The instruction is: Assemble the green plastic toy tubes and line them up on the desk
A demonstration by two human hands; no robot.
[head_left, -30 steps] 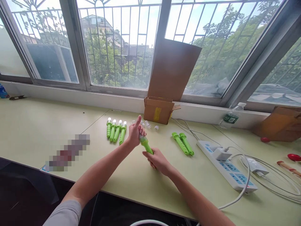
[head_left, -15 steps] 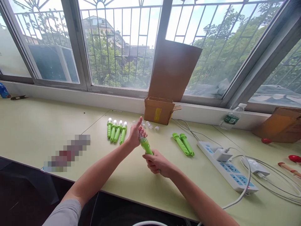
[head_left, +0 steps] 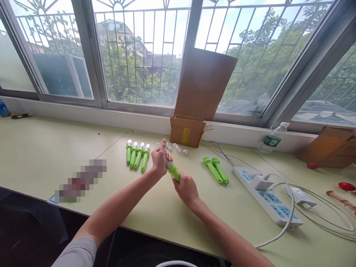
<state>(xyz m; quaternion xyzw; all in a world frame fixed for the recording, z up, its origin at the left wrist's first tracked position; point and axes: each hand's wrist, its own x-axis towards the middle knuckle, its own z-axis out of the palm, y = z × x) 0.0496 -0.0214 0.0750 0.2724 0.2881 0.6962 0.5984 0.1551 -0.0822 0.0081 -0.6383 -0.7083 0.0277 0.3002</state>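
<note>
Both my hands hold one green plastic stick [head_left: 172,170] above the pale green table [head_left: 55,148]. My left hand [head_left: 159,159] is closed around its upper end, where a clear cap sits. My right hand [head_left: 185,188] grips its lower end. Several finished green sticks with white caps [head_left: 137,155] lie in a row just left of my left hand. Two green sticks without caps [head_left: 216,170] lie to the right. A few loose clear caps [head_left: 178,148] lie behind my hands.
An open cardboard box [head_left: 187,130] stands at the window sill with a cardboard sheet [head_left: 205,82] leaning behind it. A white power strip [head_left: 267,196] with plugs and cables lies at right. A plastic bottle [head_left: 273,139], a brown box [head_left: 332,147] and red items are at far right.
My left thumb, raised before, has folded down onto the cap end. My right hand has shifted slightly up along the stick. The stick stays between both hands.
</note>
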